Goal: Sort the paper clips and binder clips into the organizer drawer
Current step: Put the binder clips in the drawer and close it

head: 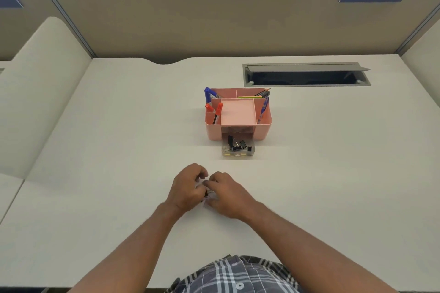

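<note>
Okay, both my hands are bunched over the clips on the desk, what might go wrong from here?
Clips could slip out: the left hand and right hand crowd one small pile of clips. The clear drawer stands well away and already holds binder clips, so a drop may miss or spill.

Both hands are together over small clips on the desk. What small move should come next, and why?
Probably lift the small dark clip held between the left hand and right hand and carry it to the open clear drawer of the pink organizer, which already holds black binder clips.
</note>
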The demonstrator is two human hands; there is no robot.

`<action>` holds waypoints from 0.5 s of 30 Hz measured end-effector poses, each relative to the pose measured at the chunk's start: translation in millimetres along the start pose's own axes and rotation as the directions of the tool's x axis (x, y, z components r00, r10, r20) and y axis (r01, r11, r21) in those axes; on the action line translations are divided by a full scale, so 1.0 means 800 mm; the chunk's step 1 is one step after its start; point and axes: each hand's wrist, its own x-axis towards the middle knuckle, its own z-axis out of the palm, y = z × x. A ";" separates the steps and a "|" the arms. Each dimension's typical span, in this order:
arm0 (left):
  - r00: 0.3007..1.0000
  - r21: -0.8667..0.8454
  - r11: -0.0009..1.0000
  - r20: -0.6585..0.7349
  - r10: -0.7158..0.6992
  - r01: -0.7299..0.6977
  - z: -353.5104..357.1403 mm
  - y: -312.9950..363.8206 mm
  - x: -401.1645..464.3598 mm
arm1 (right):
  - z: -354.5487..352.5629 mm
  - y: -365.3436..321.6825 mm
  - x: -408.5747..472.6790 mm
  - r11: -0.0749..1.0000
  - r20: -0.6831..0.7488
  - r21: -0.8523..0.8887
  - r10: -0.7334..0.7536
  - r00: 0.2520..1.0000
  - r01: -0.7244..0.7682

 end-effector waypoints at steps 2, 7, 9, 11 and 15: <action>1.000 0.016 1.000 0.027 0.007 -0.007 -0.005 -0.009 -0.017 | 0.011 -0.003 0.002 0.999 -0.031 -0.044 -0.012 0.999 0.011; 0.989 0.158 0.980 0.106 0.104 -0.120 -0.013 -0.024 -0.034 | 0.029 0.003 0.011 0.990 -0.139 -0.132 -0.059 0.988 0.041; 0.985 0.232 0.961 0.116 0.127 -0.151 -0.010 -0.027 -0.033 | 0.031 0.010 0.015 0.990 -0.168 -0.142 -0.047 0.985 0.023; 0.985 0.268 0.950 0.103 0.137 -0.160 -0.004 -0.027 -0.029 | 0.026 0.018 0.016 0.992 -0.192 -0.129 -0.017 0.981 -0.008; 0.981 0.295 0.937 0.109 0.160 -0.185 0.008 -0.016 -0.013 | 0.008 0.036 0.013 0.994 -0.242 -0.089 0.048 0.969 -0.071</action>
